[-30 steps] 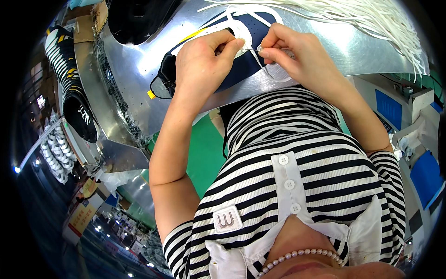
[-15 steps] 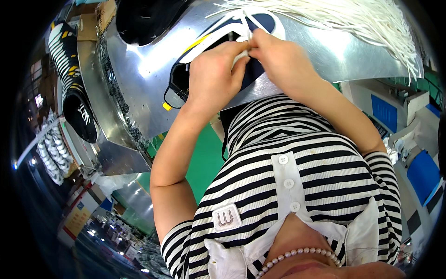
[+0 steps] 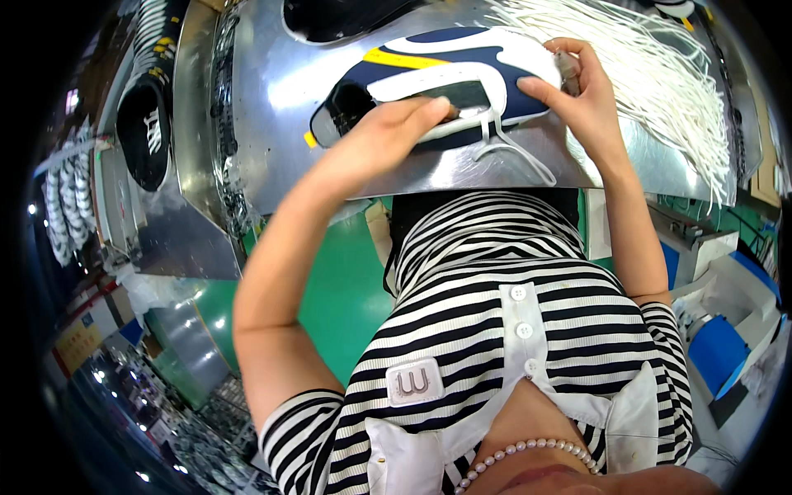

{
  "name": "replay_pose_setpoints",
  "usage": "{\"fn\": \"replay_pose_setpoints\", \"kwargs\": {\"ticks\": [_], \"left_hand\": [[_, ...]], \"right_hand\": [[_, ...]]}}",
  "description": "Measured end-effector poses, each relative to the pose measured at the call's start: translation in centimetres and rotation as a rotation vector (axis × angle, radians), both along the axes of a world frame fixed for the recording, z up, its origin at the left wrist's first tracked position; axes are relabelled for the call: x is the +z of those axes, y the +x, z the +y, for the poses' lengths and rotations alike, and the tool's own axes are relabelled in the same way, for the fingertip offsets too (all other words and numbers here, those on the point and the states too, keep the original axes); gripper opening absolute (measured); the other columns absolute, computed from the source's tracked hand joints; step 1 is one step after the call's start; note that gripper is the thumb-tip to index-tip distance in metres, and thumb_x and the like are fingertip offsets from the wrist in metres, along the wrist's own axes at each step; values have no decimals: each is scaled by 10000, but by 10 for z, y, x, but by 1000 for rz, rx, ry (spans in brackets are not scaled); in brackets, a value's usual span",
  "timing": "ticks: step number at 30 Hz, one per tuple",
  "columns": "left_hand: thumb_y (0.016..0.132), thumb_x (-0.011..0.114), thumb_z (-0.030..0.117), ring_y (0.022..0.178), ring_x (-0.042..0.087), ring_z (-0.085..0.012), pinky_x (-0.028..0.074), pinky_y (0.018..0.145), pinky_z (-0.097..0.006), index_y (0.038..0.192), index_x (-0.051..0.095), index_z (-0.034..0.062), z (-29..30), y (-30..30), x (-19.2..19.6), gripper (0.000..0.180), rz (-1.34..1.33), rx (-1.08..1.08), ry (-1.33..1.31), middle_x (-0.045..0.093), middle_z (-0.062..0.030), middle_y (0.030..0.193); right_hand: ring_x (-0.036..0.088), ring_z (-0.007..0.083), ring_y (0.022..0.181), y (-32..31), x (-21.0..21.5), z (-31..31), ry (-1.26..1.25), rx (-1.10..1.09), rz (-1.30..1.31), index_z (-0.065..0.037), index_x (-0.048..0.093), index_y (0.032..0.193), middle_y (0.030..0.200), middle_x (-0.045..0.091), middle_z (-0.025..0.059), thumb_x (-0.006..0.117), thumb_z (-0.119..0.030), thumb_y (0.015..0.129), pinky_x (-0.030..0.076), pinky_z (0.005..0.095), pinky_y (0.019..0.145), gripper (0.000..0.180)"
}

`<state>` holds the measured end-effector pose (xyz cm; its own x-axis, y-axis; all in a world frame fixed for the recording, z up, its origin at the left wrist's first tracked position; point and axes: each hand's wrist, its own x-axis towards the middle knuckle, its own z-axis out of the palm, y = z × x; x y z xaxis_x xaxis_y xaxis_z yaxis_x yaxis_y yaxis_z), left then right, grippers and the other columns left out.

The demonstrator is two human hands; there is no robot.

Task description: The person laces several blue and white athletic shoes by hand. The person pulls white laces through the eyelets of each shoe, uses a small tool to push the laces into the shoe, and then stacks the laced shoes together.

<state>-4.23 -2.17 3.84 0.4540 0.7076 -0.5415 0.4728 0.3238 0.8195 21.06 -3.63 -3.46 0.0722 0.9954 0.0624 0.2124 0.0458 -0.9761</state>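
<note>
A navy, white and yellow shoe upper (image 3: 445, 70) lies tilted on its side across the metal tabletop, its toe to the right. A white lace (image 3: 524, 153) runs through eyelets near its throat, and the loose end trails toward me. My left hand (image 3: 392, 136) is closed on the near edge of the shoe opening, thumb and fingertips at the tongue; part of its fingers is hidden. At the toe, my right hand (image 3: 586, 95) grips the upper, thumb on the near side and fingers curled round the tip.
A large bundle of white laces (image 3: 652, 91) is spread at the right of the metal table (image 3: 272, 157). Behind the upper sits a black rounded object (image 3: 346, 16). At the left, black shoes with white laces (image 3: 147, 124) stand in a row beyond a metal rail.
My hands have moved apart from the lace at the throat, the right to the toe, the left to the opening. The upper has turned, its throat now facing me, with a lace end hanging loose.
</note>
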Motion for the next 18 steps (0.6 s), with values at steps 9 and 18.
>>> {"fn": "replay_pose_setpoints", "kwargs": {"ticks": [9,18], "left_hand": [[866,699,268,883,599,-119,448,835,-254,1000,719,65,18,8,-32,244,-94,56,-157,681,-8,938],[866,714,174,808,574,-76,450,766,-232,965,734,24,22,8,-33,181,-36,52,237,686,-3,880]], "right_hand": [[614,109,865,-24,16,-5,0,7,40,-7,542,1196,972,650,67,803,-145,794,511,235,744,498],[646,153,855,-14,16,-9,-340,-13,325,12,528,1185,1013,653,133,765,-145,826,533,257,729,457]]}}
